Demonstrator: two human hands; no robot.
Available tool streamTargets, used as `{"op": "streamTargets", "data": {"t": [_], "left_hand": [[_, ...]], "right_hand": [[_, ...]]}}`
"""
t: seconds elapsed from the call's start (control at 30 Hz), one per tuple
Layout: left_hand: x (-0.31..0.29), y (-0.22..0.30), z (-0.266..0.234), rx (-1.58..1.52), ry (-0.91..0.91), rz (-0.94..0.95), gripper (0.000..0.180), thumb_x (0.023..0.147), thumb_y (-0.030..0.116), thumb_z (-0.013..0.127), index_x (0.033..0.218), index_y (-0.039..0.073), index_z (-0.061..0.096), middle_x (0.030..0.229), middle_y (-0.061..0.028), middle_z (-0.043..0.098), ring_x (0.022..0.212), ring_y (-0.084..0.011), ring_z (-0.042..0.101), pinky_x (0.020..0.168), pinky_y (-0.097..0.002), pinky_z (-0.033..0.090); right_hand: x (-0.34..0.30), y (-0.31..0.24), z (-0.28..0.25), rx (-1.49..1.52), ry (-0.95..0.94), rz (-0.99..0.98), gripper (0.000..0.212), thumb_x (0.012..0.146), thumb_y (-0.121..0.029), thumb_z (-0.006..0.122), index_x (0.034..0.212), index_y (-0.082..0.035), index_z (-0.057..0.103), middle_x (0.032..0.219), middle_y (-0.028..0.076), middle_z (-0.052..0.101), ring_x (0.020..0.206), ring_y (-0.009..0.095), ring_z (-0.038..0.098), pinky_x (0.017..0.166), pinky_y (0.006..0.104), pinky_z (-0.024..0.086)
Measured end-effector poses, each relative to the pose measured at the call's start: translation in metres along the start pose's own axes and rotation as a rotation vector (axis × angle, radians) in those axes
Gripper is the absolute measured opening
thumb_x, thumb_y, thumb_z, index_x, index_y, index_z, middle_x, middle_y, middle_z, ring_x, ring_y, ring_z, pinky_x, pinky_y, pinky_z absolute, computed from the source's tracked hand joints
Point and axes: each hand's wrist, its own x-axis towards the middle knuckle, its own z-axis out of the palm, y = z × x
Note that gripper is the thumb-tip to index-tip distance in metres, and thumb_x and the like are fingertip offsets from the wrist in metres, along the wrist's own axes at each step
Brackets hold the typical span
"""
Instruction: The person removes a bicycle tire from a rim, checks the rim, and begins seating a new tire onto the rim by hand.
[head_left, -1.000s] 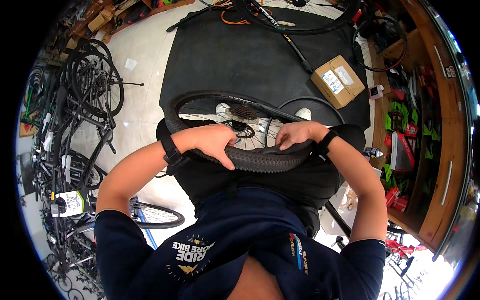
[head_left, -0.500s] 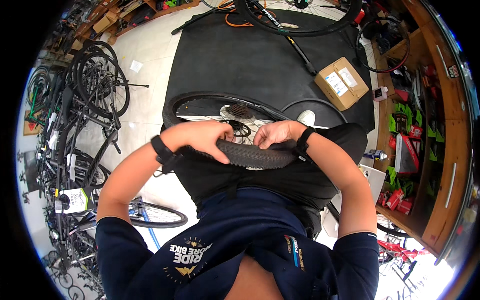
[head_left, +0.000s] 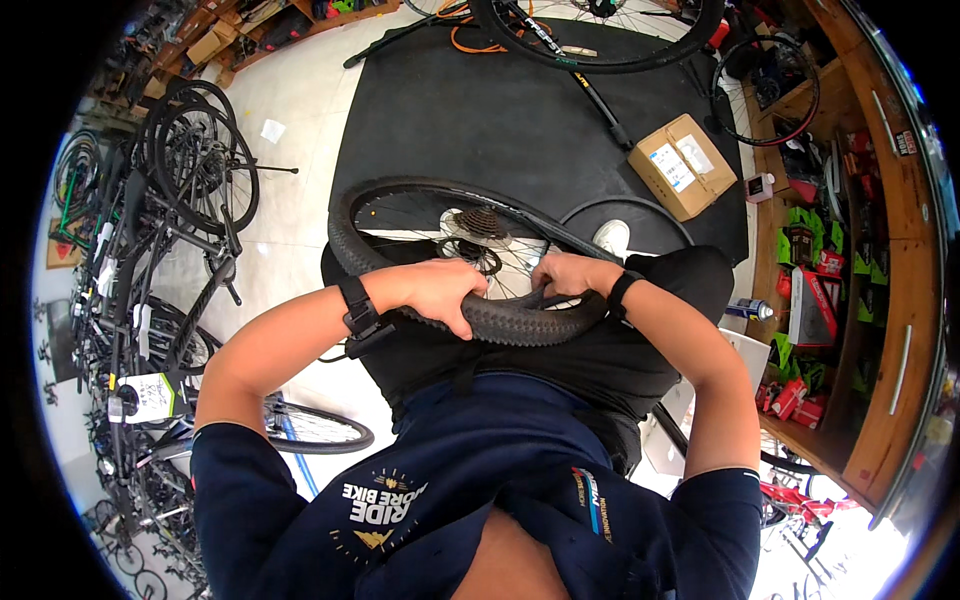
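A bicycle wheel with a black knobby tyre (head_left: pixel 530 326) rests tilted across my lap, its near edge on my thighs. The rear cassette (head_left: pixel 480 224) and spokes show inside the rim. My left hand (head_left: pixel 445 294) is wrapped over the near part of the tyre, thumb on the tread and fingers over the inner side. Just to its right, my right hand (head_left: pixel 567 274) pinches the inner edge of the tyre, which stands up in a fold there. Its fingertips are partly hidden.
A black mat (head_left: pixel 450 110) covers the floor ahead. On it lie a cardboard box (head_left: pixel 683 167) and a thin black hoop (head_left: pixel 640 203) by my white shoe. A bicycle wheel (head_left: pixel 600 60) stands at the far edge. Bicycles (head_left: pixel 200 170) crowd the left; wooden shelves (head_left: pixel 860 400) line the right.
Both hands have shifted a little to the right along the tyre. The right hand now draws up the tyre's inner edge. The wheel has turned or tilted slightly.
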Motion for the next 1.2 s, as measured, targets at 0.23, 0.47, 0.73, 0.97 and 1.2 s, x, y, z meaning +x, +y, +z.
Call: {"op": "streamTargets", "data": {"t": [0.23,0.47,0.73,0.97,1.2], "left_hand": [[-0.023,-0.006,-0.048,0.011,0.185,0.219,0.046,0.061,0.027,0.083,0.090,-0.002,0.063,0.083,-0.0172,0.061,0.083,-0.0361,0.062,0.073,-0.0420,0.048],[-0.064,-0.037,-0.083,0.001,0.061,0.021,0.049,0.059,0.026,0.087,0.090,-0.001,0.062,0.086,-0.0139,0.063,0.086,-0.0315,0.061,0.073,-0.0378,0.048],[-0.080,-0.044,-0.057,-0.049,0.018,-0.049,0.047,0.058,0.023,0.087,0.090,0.000,0.062,0.082,-0.0125,0.063,0.077,-0.0276,0.062,0.068,-0.0363,0.047],[-0.073,-0.029,-0.043,0.066,0.046,-0.074,0.063,0.063,0.050,0.084,0.090,-0.001,0.058,0.084,-0.0153,0.060,0.081,-0.0321,0.060,0.071,-0.0386,0.047],[-0.051,-0.008,-0.041,-0.122,0.091,-0.079,0.064,0.061,0.048,0.088,0.091,-0.001,0.061,0.079,-0.0116,0.063,0.073,-0.0225,0.061,0.066,-0.0331,0.049]], "right_hand": [[-0.007,-0.002,-0.039,0.490,-0.273,-0.024,0.018,0.081,-0.004,0.067,0.097,0.004,0.070,0.086,0.001,0.070,0.076,0.009,0.061,0.071,0.0265,0.049],[-0.004,-0.049,-0.070,0.515,-0.381,-0.081,0.025,0.088,-0.014,0.069,0.106,0.004,0.066,0.090,0.001,0.069,0.080,0.009,0.059,0.071,0.0264,0.049],[-0.001,-0.043,-0.018,0.617,-0.393,-0.138,0.025,0.091,-0.012,0.066,0.110,0.003,0.065,0.098,0.002,0.069,0.086,0.010,0.059,0.079,0.0283,0.049],[0.014,-0.048,-0.018,0.642,-0.506,-0.127,0.019,0.091,-0.008,0.064,0.106,0.005,0.064,0.092,0.000,0.069,0.081,0.008,0.059,0.075,0.0267,0.049],[-0.013,-0.049,-0.039,0.485,-0.121,-0.164,0.038,0.094,-0.020,0.064,0.124,0.003,0.059,0.109,0.010,0.066,0.100,0.017,0.060,0.088,0.0315,0.048]]}}
